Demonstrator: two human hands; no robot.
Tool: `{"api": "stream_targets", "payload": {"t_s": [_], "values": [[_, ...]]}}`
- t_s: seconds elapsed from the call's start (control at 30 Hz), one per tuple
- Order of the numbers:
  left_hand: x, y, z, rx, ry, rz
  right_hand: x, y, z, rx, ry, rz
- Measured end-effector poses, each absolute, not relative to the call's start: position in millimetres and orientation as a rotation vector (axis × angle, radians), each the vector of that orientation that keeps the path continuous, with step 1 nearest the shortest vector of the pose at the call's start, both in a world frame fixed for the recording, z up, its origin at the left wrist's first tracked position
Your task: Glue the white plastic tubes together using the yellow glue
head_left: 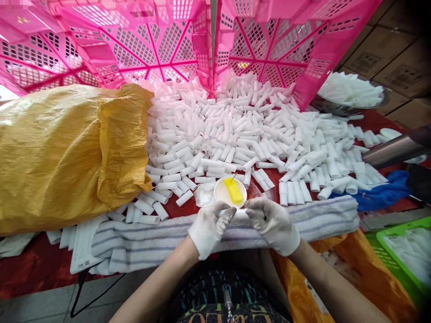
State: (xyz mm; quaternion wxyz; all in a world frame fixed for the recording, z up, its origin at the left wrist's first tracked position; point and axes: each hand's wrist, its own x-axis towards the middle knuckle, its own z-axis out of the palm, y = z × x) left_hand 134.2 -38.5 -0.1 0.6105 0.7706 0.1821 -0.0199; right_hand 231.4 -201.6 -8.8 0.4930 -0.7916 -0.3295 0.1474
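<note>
A short white tube (239, 213) lies crosswise between my gloved hands. My left hand (213, 228) is closed on its left end, and my right hand (273, 224) pinches its right end. Just beyond them sits a small white dish (220, 193) holding a yellow block (234, 192) with a thin pin-like piece sticking up from it. Left of the dish is a clear crumpled plastic piece (204, 195). Under my wrists a striped towel (141, 244) runs along the table edge. A big heap of similar white tubes (218, 130) spreads behind the dish.
Pink plastic crates (161, 40) stand at the back. A yellow woven sack (67, 152) fills the left side. To the right are a metal bowl (336, 106) full of white pieces, a metal cylinder (393, 150), a blue cloth (387, 193) and a green basket (380, 251).
</note>
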Motion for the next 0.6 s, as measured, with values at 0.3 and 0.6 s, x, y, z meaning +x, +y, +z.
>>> {"api": "stream_targets", "payload": {"t_s": [0.3, 0.6], "values": [[141, -95, -11, 2.214, 0.495, 0.151, 210, -215, -9, -2.210, -0.648, 0.012], [156, -117, -11, 2.427, 0.264, 0.299, 206, -226, -11, -2.093, -0.169, 0.102]]}}
